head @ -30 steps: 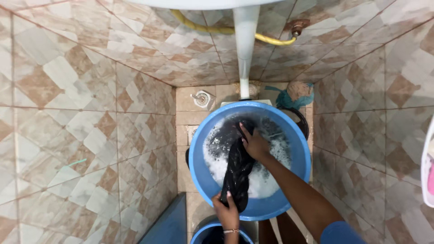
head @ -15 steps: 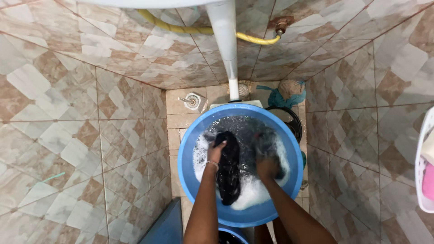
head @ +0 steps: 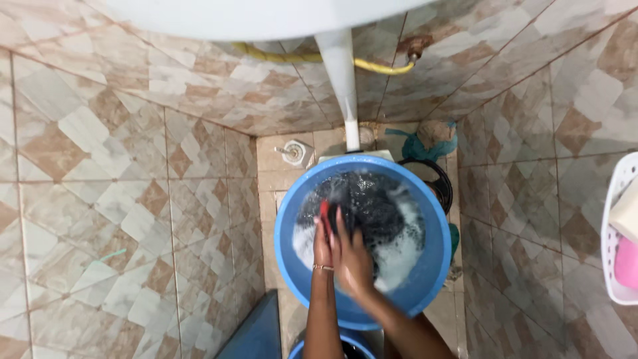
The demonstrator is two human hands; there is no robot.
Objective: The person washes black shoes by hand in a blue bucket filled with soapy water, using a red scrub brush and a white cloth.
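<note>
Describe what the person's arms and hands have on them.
Both forearms are bare, with no sleeves in view. The left hand has a thin gold-coloured bracelet at the wrist. The right hand wears nothing visible; it is blurred, so rings cannot be told.

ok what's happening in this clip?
A person is hand-washing dark cloth in a blue basin of soapy water on a tiled bathroom floor, under a white sink's pedestal. The left hand and right hand are pressed close together over the suds, with something red at the fingertips. The grip itself is blurred.
</note>
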